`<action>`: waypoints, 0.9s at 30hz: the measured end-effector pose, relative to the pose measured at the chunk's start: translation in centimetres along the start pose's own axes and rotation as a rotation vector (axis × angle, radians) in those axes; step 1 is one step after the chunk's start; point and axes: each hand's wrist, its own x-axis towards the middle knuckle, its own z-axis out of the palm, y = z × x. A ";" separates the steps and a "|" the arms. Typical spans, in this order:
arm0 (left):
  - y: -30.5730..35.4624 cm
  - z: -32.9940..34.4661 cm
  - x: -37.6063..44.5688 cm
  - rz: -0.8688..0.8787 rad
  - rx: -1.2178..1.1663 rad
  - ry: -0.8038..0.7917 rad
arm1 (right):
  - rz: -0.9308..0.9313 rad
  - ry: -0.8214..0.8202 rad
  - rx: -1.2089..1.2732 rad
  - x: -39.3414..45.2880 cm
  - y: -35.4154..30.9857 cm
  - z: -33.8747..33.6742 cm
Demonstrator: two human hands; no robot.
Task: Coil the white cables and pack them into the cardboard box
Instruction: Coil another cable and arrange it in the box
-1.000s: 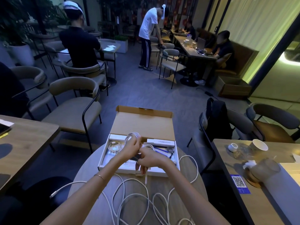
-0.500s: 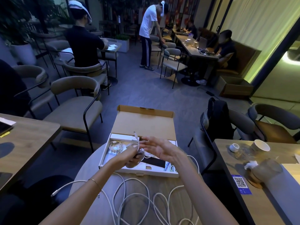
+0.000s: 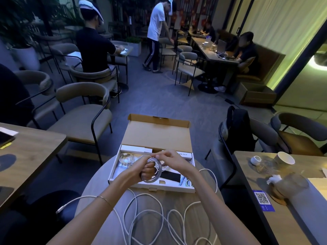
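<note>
An open cardboard box [image 3: 155,187] with its lid [image 3: 157,135] folded back lies on a round table [image 3: 99,195]. Over the box my left hand [image 3: 144,167] grips a coil of white cable [image 3: 155,175] wound into several loops. My right hand [image 3: 169,159] pinches the cable at the top of that coil. A smaller coiled cable [image 3: 126,158] lies inside the box at the left. Loose white cables [image 3: 152,214] sprawl over the table in front of the box, one plug [image 3: 59,210] hanging off the left edge.
The box also holds white cartons [image 3: 136,149], a black pad [image 3: 170,176] and pens [image 3: 182,180]. Chairs [image 3: 79,121] and a backpack [image 3: 238,128] flank the table. The right table carries cups [image 3: 284,159]; other people sit and stand further back.
My left hand has turned and now shows a full coil wound round it. My right hand went from open fingers above the box to pinching the cable at the coil's top.
</note>
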 end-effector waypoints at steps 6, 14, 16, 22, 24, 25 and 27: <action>0.0 -1.0 -0.6 -0.037 -0.076 0.010 | -0.081 -0.091 0.045 -0.6 0.4 0.0; -0.1 -1.4 0.3 0.082 0.145 0.408 | 0.135 -0.124 0.537 -0.6 1.9 0.9; -0.1 -0.9 0.2 0.153 0.185 0.469 | 0.193 -0.132 0.600 -0.2 2.1 1.2; -0.2 -0.3 0.3 0.274 0.238 0.526 | 0.289 -0.120 0.808 0.4 3.2 1.9; -0.5 -0.4 0.6 0.291 0.209 0.583 | 0.287 -0.119 0.837 0.6 3.3 2.2; -0.7 -0.5 0.9 0.295 0.176 0.606 | 0.280 -0.112 0.852 0.7 3.3 2.2; -1.1 -0.4 1.2 0.287 0.125 0.616 | 0.284 -0.104 0.872 1.1 3.4 2.2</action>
